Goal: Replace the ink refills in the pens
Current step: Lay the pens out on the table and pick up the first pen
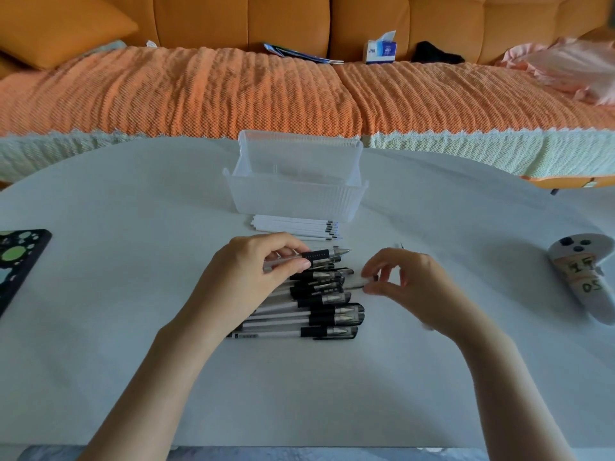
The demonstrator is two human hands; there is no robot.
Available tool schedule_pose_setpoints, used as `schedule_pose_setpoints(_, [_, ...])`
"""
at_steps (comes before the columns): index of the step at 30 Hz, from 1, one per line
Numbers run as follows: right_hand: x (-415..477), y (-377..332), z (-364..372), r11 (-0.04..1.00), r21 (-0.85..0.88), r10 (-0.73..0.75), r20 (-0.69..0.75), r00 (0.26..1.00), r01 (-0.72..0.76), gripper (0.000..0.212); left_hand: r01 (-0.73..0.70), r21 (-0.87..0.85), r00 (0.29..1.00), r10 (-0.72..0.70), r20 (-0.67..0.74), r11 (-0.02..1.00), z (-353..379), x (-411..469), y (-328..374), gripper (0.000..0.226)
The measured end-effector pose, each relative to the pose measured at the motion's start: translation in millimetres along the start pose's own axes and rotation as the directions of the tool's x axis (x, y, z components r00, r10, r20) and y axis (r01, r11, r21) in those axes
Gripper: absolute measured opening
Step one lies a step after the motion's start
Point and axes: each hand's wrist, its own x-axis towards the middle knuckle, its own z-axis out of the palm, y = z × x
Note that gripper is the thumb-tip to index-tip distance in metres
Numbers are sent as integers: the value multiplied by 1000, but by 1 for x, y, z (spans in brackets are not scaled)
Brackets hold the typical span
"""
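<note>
My left hand [256,264] grips an uncapped pen [327,253] by its barrel, tip pointing right, above a pile of several capped black-and-white pens [312,311] on the white table [133,294]. My right hand [402,281] hovers to the right of the pile with thumb and fingers curled and pinches a clear pen cap [357,281]. Several white ink refills [293,227] lie in a row behind the hands, in front of a clear plastic box [296,194].
A dark patterned case [16,261] lies at the table's left edge. A grey controller [589,277] with taped labels rests at the right. Behind the table is an orange sofa [299,88] with a tissue box [381,49].
</note>
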Motion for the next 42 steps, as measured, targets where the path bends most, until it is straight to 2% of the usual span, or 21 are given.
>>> schedule_pose_setpoints(3, [-3, -3, -11, 988, 152, 25, -66, 998, -15, 19, -7, -1, 1000, 7, -2, 1000, 0, 0, -1, 11])
schedule_pose_setpoints(8, [-4, -10, -17, 956, 293, 30, -161, 986, 18, 17, -17, 3, 1000, 17, -10, 1000, 0, 0, 1, 12])
schedule_pose_setpoints(20, [0, -25, -1, 931, 361, -13, -138, 990, 63, 20, -10, -45, 1000, 10, 11, 999, 8, -1, 8, 12])
schedule_pose_setpoints(26, [3, -25, 5, 849, 524, 20, -173, 985, 75, 25, -60, -144, 998, 57, -27, 988, 12, -3, 14, 11])
schedule_pose_setpoints(33, [3, -25, 12, 805, 589, 29, -157, 987, 70, 25, -78, -94, 997, 78, -4, 992, 10, -1, 10, 11])
schedule_pose_setpoints(36, [4, -25, 13, 800, 596, 32, -170, 985, 76, 26, -42, -77, 999, 41, -4, 996, 8, -1, 11, 7])
schedule_pose_setpoints(40, [6, -23, 18, 842, 538, 34, -138, 990, 46, 31, -1, 27, 1000, 1, 7, 1000, 1, 4, 6, 7])
schedule_pose_setpoints(42, [5, -21, 19, 894, 446, 39, -164, 986, 38, 28, 5, 59, 1000, -4, -24, 998, -9, 8, 7, 8])
